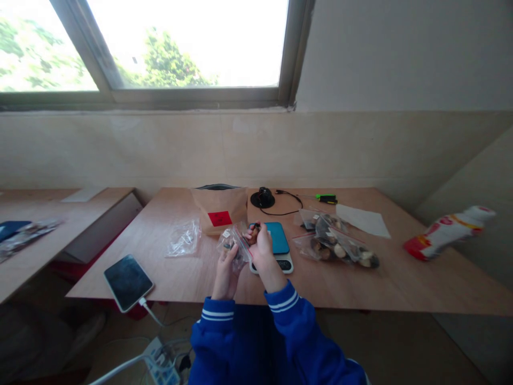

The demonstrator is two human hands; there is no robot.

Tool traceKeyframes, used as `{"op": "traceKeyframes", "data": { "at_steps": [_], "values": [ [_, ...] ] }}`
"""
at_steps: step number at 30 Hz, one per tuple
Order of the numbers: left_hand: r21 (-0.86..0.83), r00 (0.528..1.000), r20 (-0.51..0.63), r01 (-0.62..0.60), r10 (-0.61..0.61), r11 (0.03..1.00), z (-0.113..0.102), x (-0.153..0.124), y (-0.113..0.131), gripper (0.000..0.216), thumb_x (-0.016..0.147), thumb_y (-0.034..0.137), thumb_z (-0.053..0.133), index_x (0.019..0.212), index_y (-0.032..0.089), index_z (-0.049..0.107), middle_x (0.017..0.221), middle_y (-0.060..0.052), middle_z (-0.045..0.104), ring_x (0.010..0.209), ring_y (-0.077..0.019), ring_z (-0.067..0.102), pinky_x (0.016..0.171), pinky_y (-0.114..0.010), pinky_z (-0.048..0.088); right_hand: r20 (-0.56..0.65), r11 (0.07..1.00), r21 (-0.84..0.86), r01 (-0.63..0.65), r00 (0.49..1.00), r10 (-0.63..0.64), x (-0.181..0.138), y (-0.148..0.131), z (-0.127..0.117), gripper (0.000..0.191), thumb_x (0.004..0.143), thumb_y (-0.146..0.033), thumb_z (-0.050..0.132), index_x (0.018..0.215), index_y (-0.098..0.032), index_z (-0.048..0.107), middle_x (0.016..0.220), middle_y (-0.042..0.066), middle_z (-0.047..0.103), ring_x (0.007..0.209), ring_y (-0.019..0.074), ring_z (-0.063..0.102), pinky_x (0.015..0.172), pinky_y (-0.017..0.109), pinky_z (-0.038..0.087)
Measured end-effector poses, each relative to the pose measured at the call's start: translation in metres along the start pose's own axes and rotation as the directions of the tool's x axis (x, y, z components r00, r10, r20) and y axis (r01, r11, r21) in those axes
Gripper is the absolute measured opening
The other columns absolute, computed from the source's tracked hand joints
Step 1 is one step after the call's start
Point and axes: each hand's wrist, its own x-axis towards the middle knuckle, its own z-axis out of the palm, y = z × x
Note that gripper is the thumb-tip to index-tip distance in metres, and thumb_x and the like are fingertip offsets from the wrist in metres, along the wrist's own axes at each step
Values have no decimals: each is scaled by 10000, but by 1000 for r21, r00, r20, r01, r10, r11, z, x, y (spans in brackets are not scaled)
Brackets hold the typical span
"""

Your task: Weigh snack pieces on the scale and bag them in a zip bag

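My left hand is closed on a clear zip bag with a red seal line, held up in front of the scale. My right hand is closed around a small brown lump, perhaps a dried mushroom, at the bag's mouth. Below and behind this hand is a white kitchen scale with a blue top plate. Right of the scale lie several filled zip bags of brown and pale lumps. A brown paper pouch with a red label stands behind my left hand.
Flat clear bags and a phone on a white cable lie to the left. A black round-based device, a green-handled screwdriver and white paper sit at the back. A red-and-white bottle is at right.
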Motion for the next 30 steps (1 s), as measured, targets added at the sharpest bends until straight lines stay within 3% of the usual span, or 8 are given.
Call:
{"op": "traceKeyframes", "data": {
  "at_steps": [5, 8, 11, 14, 16, 19, 23, 30],
  "values": [
    [-76, 994, -111, -11, 3, 997, 2, 1, 10, 389, 706, 240, 698, 1087, 217, 627, 1045, -23, 691, 893, -137, 651, 679, -194, 517, 214, 999, -10, 51, 976, -47, 6, -31, 40, 145, 867, -221, 443, 723, -202, 448, 534, -73, 477, 405, 45, 406, 390, 144, 301],
    [0, 988, -154, -20, 20, 1000, 0, 0, 12, 385, 720, 244, 650, 1103, 235, 616, 1054, -20, 685, 891, -144, 644, 688, -215, 522, 506, 919, -122, 376, 820, -268, 17, -48, 80, 220, 902, -386, 453, 767, -212, 458, 596, -67, 485, 465, 55, 446, 444, 158, 348],
    [46, 984, -176, -12, 20, 999, -3, -1, 10, 368, 717, 276, 638, 1082, 233, 614, 994, -17, 690, 866, -152, 646, 677, -229, 522, 745, 661, -265, 702, 584, -322, 34, -55, 114, 297, 905, -481, 432, 787, -210, 464, 631, -68, 471, 495, 58, 443, 482, 167, 354],
    [51, 985, -174, -9, 18, 999, -8, -2, 6, 372, 704, 298, 646, 1069, 235, 613, 978, -14, 691, 875, -162, 648, 679, -238, 518, 913, 290, -336, 896, 386, -134, 52, -54, 131, 259, 912, -394, 474, 779, -174, 513, 666, -46, 522, 573, 70, 472, 561, 178, 361],
    [38, 985, -171, -22, 28, 999, -11, -2, 4, 372, 695, 296, 648, 1062, 242, 613, 982, -13, 690, 872, -162, 647, 688, -244, 516, 948, 64, -319, 946, 318, 34, 60, -52, 133, 206, 903, -304, 517, 783, -143, 562, 708, -16, 582, 640, 84, 502, 613, 186, 356],
    [1, 985, -172, -31, 30, 1000, -19, -2, 3, 377, 685, 274, 652, 1060, 258, 609, 960, -2, 685, 811, -140, 637, 694, -245, 506, 929, -162, -290, 943, 318, 191, 61, -51, 132, 193, 906, -246, 524, 828, -107, 632, 782, 35, 654, 682, 101, 528, 629, 197, 336],
    [-85, 986, -168, -13, -1, 996, -27, -1, 2, 422, 651, 237, 691, 1064, 262, 610, 912, 18, 678, 745, -110, 621, 709, -237, 490, 895, -367, -283, 886, 381, 232, 51, -52, 136, 280, 937, -254, 486, 851, -84, 691, 824, 98, 703, 666, 114, 558, 616, 217, 321],
    [-86, 991, -131, 3, -14, 996, -23, -6, 1, 407, 627, 258, 706, 1027, 260, 628, 852, 20, 669, 734, -115, 608, 700, -235, 483, 799, -535, -269, 801, 495, 341, 43, -60, 154, 295, 885, -215, 504, 766, -73, 733, 826, 163, 734, 669, 165, 621, 595, 255, 360]
  ]
}}
